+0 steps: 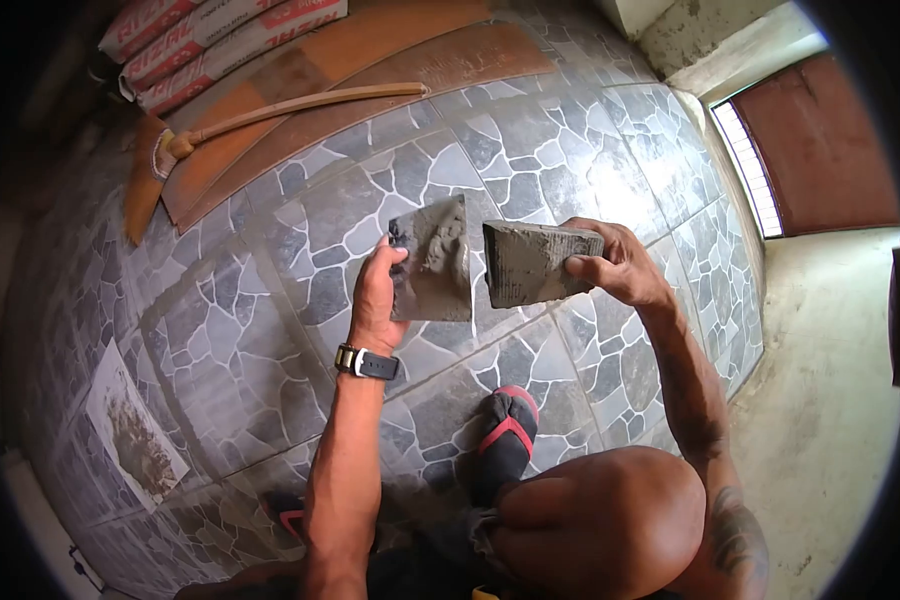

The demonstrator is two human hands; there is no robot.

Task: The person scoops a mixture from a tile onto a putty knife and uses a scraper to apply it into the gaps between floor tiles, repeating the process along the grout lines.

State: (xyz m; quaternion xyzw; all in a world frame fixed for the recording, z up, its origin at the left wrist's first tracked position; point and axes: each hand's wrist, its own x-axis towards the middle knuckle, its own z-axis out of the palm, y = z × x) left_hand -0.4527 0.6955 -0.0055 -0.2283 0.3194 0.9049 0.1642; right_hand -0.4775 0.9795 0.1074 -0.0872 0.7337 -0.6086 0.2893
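Note:
My left hand (378, 295), with a watch (367, 362) on its wrist, grips a flat grey plate (432, 262) by its left edge. Wet grey mortar lies on the plate's upper part. To the right, my right hand (615, 262) holds a mortar-coated block (535, 263) by its right end, thumb on the near face. A narrow gap separates plate and block, and both are held above the patterned tile floor (210, 350). Whatever parts of my fingers are behind the plate and the block are hidden.
A broom (300, 103) lies on brown boards (370, 60) at the upper left, beside stacked red-and-white bags (240, 40). A stained white sheet (135, 430) is on the floor at lower left. My sandalled foot (507, 440) and bent knee are below my hands.

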